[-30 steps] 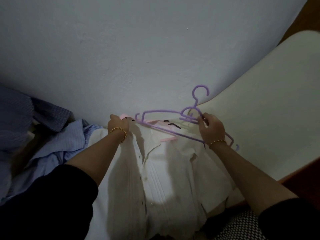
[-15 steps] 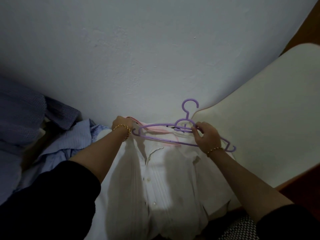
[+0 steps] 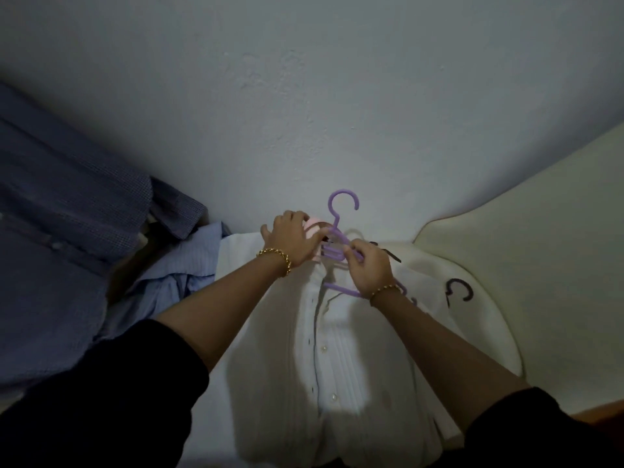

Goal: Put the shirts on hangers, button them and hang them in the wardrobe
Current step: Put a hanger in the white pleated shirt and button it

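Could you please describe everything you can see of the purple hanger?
The purple hanger looks like thin moulded plastic, with an open hook, a short stem and slim bars. It lies tilted over the collar of the white shirt. The right hand pinches it below the stem; the left hand grips a pink hanger beside it.

Black sleeves (image 3: 111, 396), gold bead bracelets (image 3: 278, 260)

2 arms, extended forward. Left hand (image 3: 293, 236): left of purple hanger (image 3: 343, 191), fingers curled over pink hanger (image 3: 312, 226). Right hand (image 3: 368, 269): pinching purple hanger below hook.
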